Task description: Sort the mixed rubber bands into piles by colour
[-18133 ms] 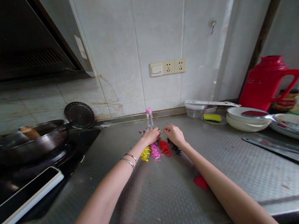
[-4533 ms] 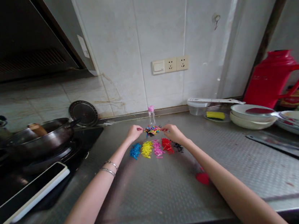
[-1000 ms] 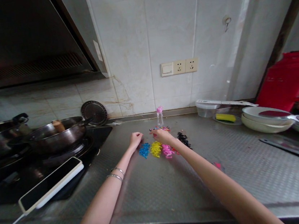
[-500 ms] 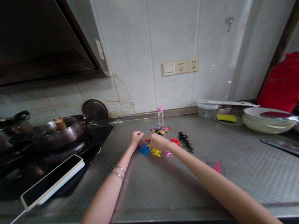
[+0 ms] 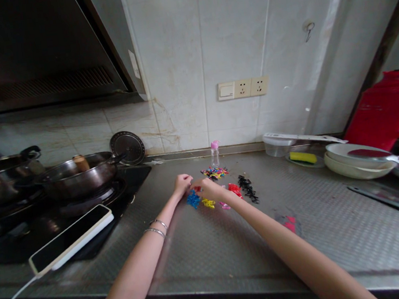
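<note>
Small sorted heaps of tiny plastic pieces lie on the steel counter (image 5: 213, 259): blue (image 5: 193, 199), yellow (image 5: 208, 203), pink (image 5: 224, 205), red (image 5: 234, 189) and black (image 5: 247, 188). A mixed-colour heap (image 5: 215, 172) sits behind them, before a small clear bottle with a pink cap (image 5: 215, 152). My left hand (image 5: 182, 182) rests curled just behind the blue heap. My right hand (image 5: 207, 189) reaches across over the yellow and pink heaps, fingertips pinched close to the left hand. Whatever the fingers hold is too small to make out.
A phone (image 5: 70, 238) with a white cable lies on the black hob beside a pan (image 5: 75, 177). On the right stand a clear tub (image 5: 279, 144), a yellow sponge (image 5: 302, 157), stacked white bowls (image 5: 353, 157), a red thermos jug (image 5: 383, 107) and a long knife (image 5: 394, 196). A red scrap (image 5: 288, 223) lies by my right forearm.
Over the last second my right hand drew back from the mixed heap and moved left to meet the left hand by the blue heap. The left hand barely shifted.
</note>
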Tool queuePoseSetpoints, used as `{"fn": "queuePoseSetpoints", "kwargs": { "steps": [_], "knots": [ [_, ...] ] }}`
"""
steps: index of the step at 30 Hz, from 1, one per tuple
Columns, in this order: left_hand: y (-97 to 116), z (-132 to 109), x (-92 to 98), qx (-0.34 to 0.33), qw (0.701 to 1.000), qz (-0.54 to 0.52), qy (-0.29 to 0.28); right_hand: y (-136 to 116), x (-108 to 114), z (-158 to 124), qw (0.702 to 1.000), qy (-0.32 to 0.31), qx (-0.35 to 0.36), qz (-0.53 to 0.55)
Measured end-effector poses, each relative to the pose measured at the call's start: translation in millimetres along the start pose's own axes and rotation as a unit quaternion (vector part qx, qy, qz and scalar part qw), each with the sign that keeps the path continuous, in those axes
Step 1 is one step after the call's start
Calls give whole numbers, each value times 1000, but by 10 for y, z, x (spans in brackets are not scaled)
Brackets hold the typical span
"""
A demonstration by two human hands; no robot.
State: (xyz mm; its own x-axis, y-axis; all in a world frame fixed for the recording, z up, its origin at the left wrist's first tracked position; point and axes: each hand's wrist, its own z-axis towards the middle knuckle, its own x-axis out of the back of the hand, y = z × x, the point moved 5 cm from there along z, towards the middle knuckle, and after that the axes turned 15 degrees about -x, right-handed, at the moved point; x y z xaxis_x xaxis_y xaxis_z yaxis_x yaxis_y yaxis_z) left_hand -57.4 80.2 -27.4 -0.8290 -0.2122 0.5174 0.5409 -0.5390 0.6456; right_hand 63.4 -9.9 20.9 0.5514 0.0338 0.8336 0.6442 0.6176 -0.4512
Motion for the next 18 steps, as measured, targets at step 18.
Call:
{"fn": "queuePoseSetpoints", "kwargs": {
  "steps": [18],
  "knots": [
    [56, -38, 10, 45, 999, -29, -4, 123, 138, -67, 989, 48, -70, 119]
  ]
}}
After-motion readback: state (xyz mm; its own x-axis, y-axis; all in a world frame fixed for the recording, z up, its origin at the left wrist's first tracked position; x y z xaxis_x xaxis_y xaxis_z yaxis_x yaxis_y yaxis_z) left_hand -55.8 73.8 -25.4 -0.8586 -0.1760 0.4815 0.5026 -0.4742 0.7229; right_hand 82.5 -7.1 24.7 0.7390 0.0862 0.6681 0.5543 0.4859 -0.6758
